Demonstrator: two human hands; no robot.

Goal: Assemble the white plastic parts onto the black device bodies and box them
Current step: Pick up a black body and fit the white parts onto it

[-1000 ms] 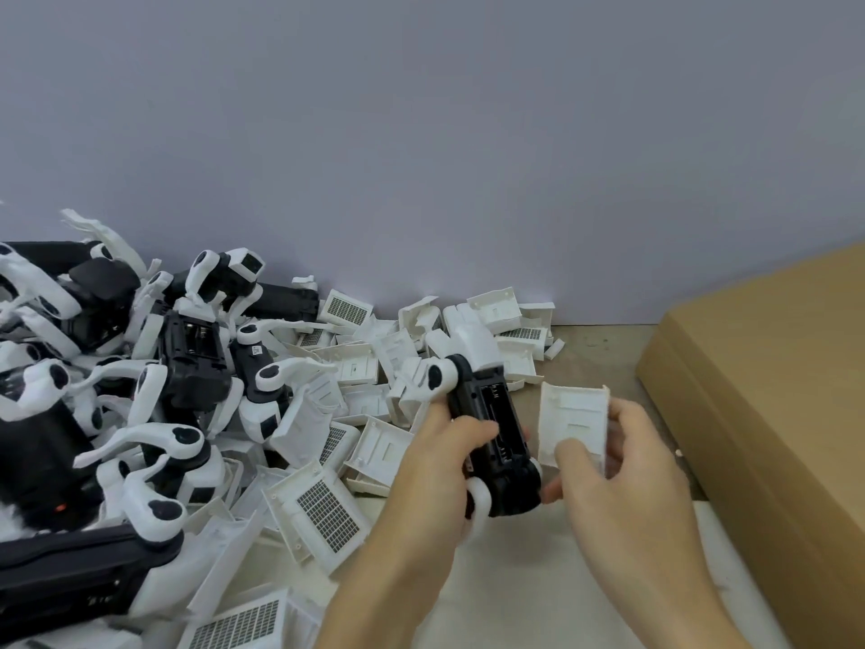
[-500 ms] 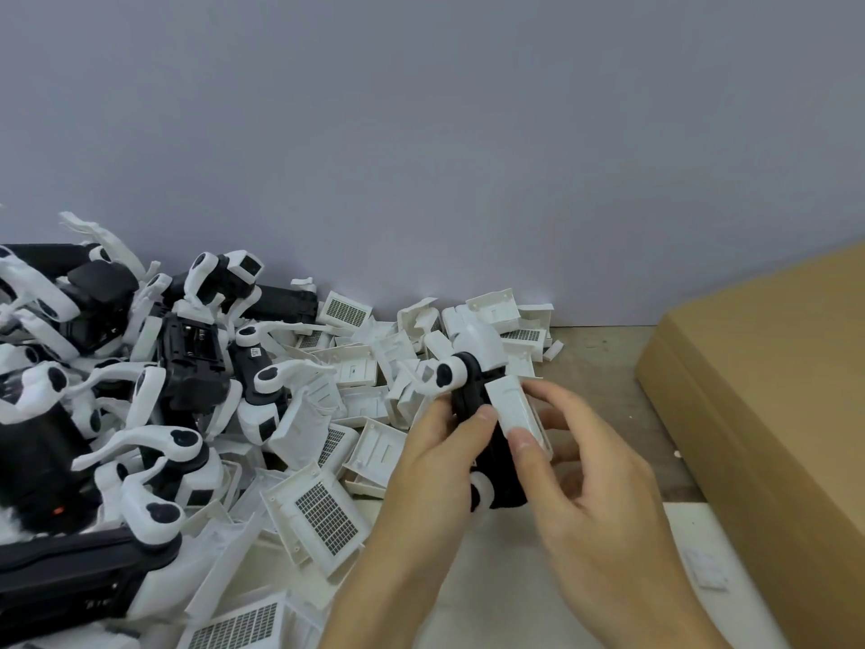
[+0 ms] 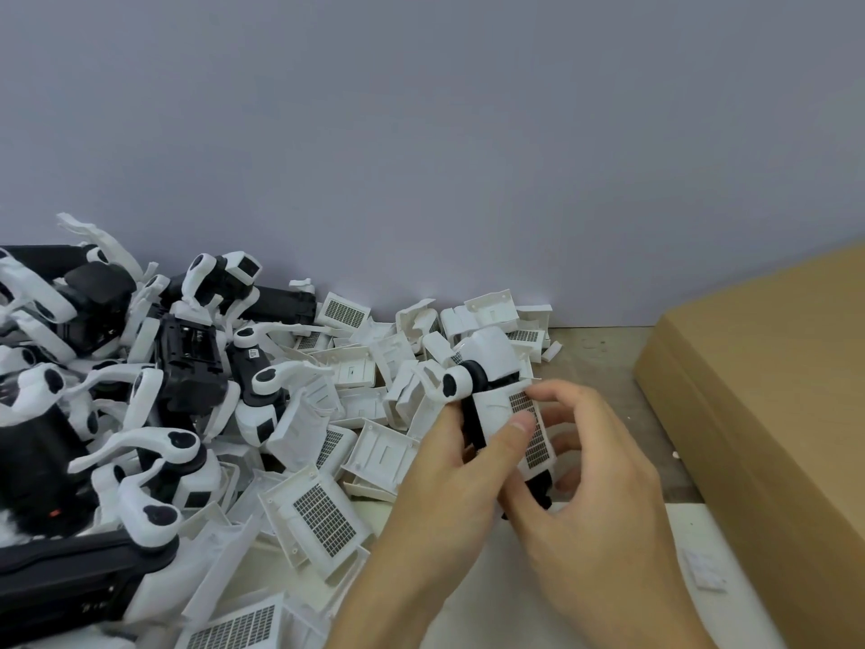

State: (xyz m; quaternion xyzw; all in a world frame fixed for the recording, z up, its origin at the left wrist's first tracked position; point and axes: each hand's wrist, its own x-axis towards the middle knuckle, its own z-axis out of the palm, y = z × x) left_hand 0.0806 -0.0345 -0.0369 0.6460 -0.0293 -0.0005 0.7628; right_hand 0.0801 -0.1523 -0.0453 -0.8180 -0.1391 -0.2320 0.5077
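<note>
My left hand [image 3: 444, 475] grips a black device body [image 3: 472, 423] with white arm joints, held above the table's middle. A white plastic cover with a grille [image 3: 524, 423] lies on the body's upper face. My right hand [image 3: 594, 489] pinches that cover, thumb on the grille and fingers curled behind it. Loose white covers [image 3: 318, 512] and other black bodies [image 3: 187, 363] lie heaped to the left.
A brown cardboard box [image 3: 772, 414] stands at the right, its side close to my right hand. The pile of parts reaches from the left edge to the grey wall [image 3: 421, 156]. A small white slip [image 3: 704, 571] lies on the pale table near the box.
My right hand brought the white cover from beside the body onto it. The cover now sits grille-up on the black body, which my left hand has kept holding.
</note>
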